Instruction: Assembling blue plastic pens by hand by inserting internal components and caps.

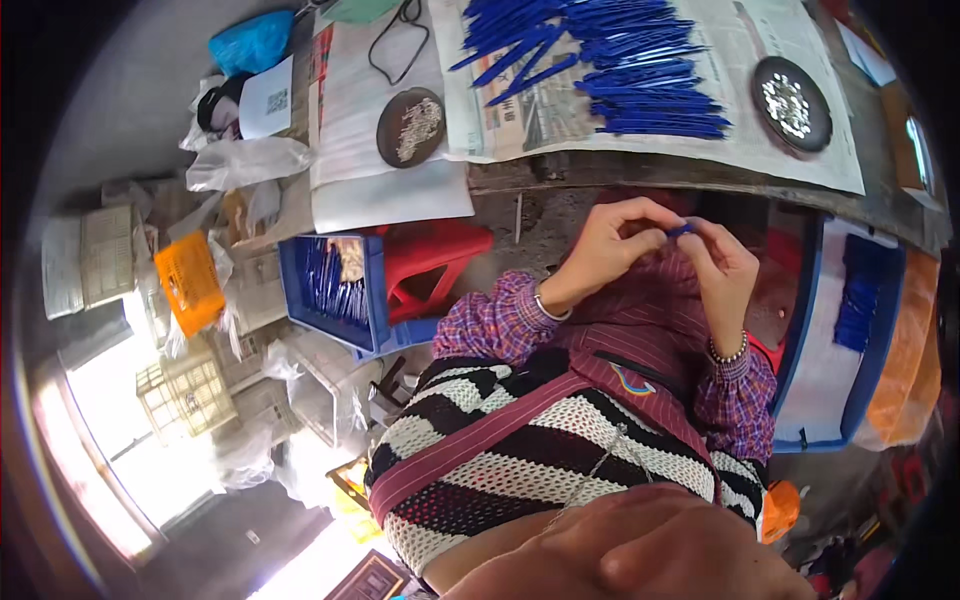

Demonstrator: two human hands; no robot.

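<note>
My left hand (618, 240) and my right hand (722, 268) meet in front of my apron, just below the table's near edge. Thumb and fingers of both are pinched on a small blue piece (680, 230), mostly covered by the fingertips, so its kind is unclear. On the table beyond lie many slim blue strips (650, 75), heaped in rows on newspaper (545, 115). A dark round dish (385, 145) with small pale pieces (418, 130) stands to the left. Another dark dish (820, 120) at the right holds small white pieces (787, 105).
At my left, a blue crate (372, 290) of blue strips stands by a red stool (440, 250). A long blue tray (797, 350) with blue pieces is at my right. Plastic bags (245, 165), an orange package (190, 282) and pale crates (185, 395) fill the far left.
</note>
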